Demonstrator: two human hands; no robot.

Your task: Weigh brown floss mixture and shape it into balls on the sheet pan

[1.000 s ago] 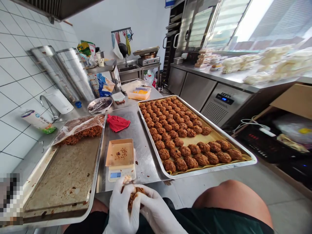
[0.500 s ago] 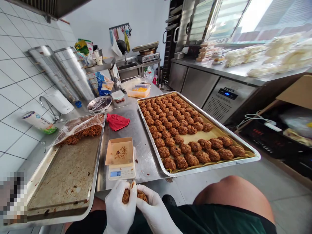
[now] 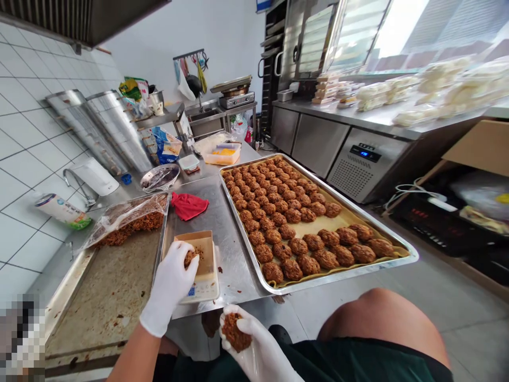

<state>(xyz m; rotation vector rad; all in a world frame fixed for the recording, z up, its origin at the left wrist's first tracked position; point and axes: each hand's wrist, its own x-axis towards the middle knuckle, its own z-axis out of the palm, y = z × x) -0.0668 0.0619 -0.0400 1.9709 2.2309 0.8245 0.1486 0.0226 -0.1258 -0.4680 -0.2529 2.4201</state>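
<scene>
My left hand [image 3: 172, 276], in a white glove, is over the small cardboard box [image 3: 205, 269] on the kitchen scale [image 3: 210, 293]. Its fingers are closed on a lump of brown, crumbly mixture [image 3: 190, 257]. In front of the table edge, my gloved right hand [image 3: 258, 339] holds another clump of brown mixture [image 3: 235, 333], palm up with the thumb over it. The scale's display is mostly covered by my left hand. Right of the scale stands a large tray [image 3: 274, 289] with rows of brown balls [image 3: 292, 269] on yellowish paper.
On the left, a stained metal tray [image 3: 103, 297] holds loose brown mixture [image 3: 139, 229] under plastic film. A red cloth [image 3: 190, 205] lies behind the scale. Farther back are a film-covered bowl [image 3: 159, 176] and a plastic tub [image 3: 221, 154]. Wrapped packs [image 3: 413, 90] line the right counter.
My hands were together in front of the table, pressing brown mixture. They have separated: the left moved forward to the box with a lump, while the right keeps a clump near my lap.
</scene>
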